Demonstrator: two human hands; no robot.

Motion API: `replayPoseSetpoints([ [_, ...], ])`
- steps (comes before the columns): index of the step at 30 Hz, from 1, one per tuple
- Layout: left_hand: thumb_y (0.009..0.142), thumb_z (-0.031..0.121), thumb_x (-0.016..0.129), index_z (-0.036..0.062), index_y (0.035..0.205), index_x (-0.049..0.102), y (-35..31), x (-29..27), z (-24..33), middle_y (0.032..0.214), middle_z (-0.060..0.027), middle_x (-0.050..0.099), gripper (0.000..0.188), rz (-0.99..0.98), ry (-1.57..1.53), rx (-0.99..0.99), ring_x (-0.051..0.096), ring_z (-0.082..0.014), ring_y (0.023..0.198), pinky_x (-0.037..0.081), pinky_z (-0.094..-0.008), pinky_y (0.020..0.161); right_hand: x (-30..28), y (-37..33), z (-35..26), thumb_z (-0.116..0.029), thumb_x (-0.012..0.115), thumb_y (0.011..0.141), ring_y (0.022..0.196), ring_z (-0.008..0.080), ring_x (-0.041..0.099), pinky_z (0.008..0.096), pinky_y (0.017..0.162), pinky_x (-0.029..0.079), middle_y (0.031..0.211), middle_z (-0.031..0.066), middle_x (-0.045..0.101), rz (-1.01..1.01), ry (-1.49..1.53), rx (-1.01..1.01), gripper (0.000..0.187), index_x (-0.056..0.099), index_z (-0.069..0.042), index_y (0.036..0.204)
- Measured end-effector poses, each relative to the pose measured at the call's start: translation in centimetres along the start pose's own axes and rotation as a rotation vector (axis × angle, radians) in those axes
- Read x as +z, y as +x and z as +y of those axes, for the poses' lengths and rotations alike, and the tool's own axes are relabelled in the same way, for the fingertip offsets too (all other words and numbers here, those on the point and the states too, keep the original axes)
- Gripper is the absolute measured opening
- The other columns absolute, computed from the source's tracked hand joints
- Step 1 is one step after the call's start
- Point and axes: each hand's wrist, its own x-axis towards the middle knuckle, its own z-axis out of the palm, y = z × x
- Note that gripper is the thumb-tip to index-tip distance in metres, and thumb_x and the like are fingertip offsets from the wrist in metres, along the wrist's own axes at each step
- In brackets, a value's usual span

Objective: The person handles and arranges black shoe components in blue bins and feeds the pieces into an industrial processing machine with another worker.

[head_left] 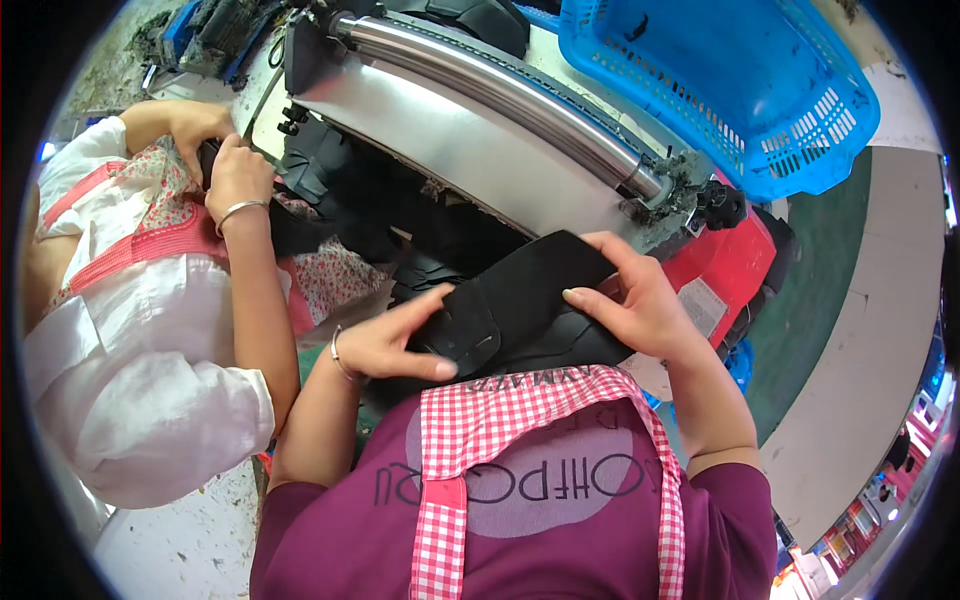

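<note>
Held in front of my chest is a flat black piece of material with rounded corners and short slits at its left end. My right hand grips its right end, thumb on the upper face and fingers behind the edge. At the left end my left hand has thumb and forefinger around the piece, its other fingers mostly hidden. More black pieces lie beneath it, near my lap. A red-and-white checked apron covers my front.
Ahead stands a machine with a steel roller and a metal plate; grey fluff clings to its right end. A blue plastic basket sits beyond. Left, close by, a co-worker handles something dark. Black pieces are heaped under the plate.
</note>
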Motion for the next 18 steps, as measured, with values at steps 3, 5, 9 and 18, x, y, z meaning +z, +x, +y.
replayPoseSetpoints([
  [3,0.08,0.007,0.075,0.002,0.142,0.031,-0.4,0.1,-2.2,0.134,-0.0058,0.046,0.075,-0.056,-0.038,0.024,0.04,-0.0127,0.125,0.03,-0.0287,0.107,-0.4,0.4,-1.3,-0.008,0.065,0.088,0.086,0.0253,0.069,0.0334,0.075,0.054,0.101,0.017,0.067,-0.083,-0.195,0.002,0.045,0.049,-0.003,0.129],
  [5,0.081,0.005,0.073,0.0028,0.137,0.036,-0.5,0.1,-2.6,0.129,-0.0043,0.048,0.067,0.156,-0.135,-0.067,0.041,-0.011,0.121,0.031,-0.0274,0.106,-1.2,1.5,-2.2,-0.014,0.067,0.087,0.098,0.0356,0.065,0.0397,0.086,0.052,0.116,0.0211,0.062,0.031,-0.636,-0.387,0.05,0.048,-0.003,0.132],
  [9,0.081,0.005,0.073,0.005,0.118,0.046,0.8,-2.2,-0.8,0.11,0.0015,0.054,0.046,0.158,-0.13,-0.041,0.048,-0.006,0.104,0.039,-0.0234,0.093,-5.8,4.3,-8.7,-0.012,0.073,0.082,0.101,0.0237,0.063,0.0331,0.082,0.052,0.12,0.0127,0.063,0.259,-0.643,-0.632,0.056,0.051,-0.009,0.134],
  [18,0.081,0.017,0.076,0.0008,0.117,0.057,5.3,-4.6,0.4,0.104,0.0024,0.061,0.044,0.208,-0.073,-0.086,0.054,-0.006,0.095,0.044,-0.0246,0.088,-14.7,19.1,-4.1,-0.031,0.054,0.098,0.101,0.0161,0.06,0.0326,0.086,0.05,0.113,0.0071,0.065,-0.359,-0.82,-0.116,0.039,0.058,-0.007,0.129],
])
